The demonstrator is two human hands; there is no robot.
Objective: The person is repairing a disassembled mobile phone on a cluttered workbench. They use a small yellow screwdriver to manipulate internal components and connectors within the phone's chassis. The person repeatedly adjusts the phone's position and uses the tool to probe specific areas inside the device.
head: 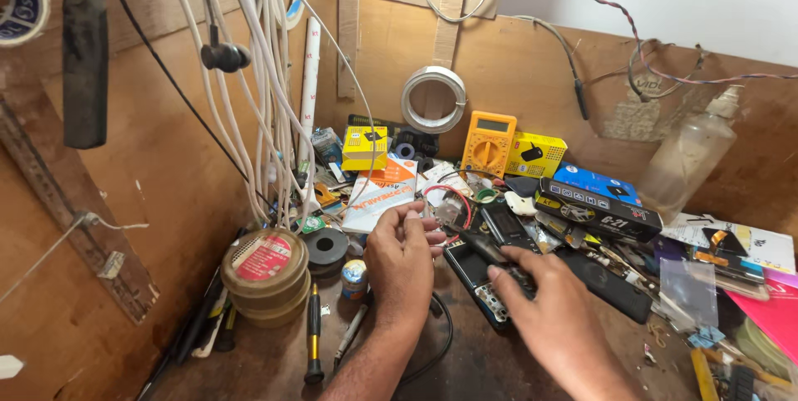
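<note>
— While you're standing there, what's the left hand (405, 253) doing?

— It's raised a little off the tabletop (465, 364), fingers pinched round something small at the tips. Too tiny for me to say what, though a thin red wire (453, 193) loops just beside those fingertips.

— And the right hand (544, 305)?

— Lower, palm down, fingers pressed on a dark opened phone (482, 280) lying flat in front of the person. Whether it grips the phone or only steadies it, I cannot tell. A second dark handset (509, 226) lies just behind.

— What's around them?

— To the left, a stack of round tins with a red label (266, 272), a black roll of tape (326, 247) and a small glue pot (355, 278) near the left wrist. A black and yellow screwdriver (313, 339) lies nearer the edge. Behind, against the plywood wall, an orange multimeter (488, 143) and yellow boxes (536, 154). A long black box (597, 210) sits to the right, beyond it a cloudy plastic bottle (690, 152). White cables (270, 85) hang down at the left.
</note>
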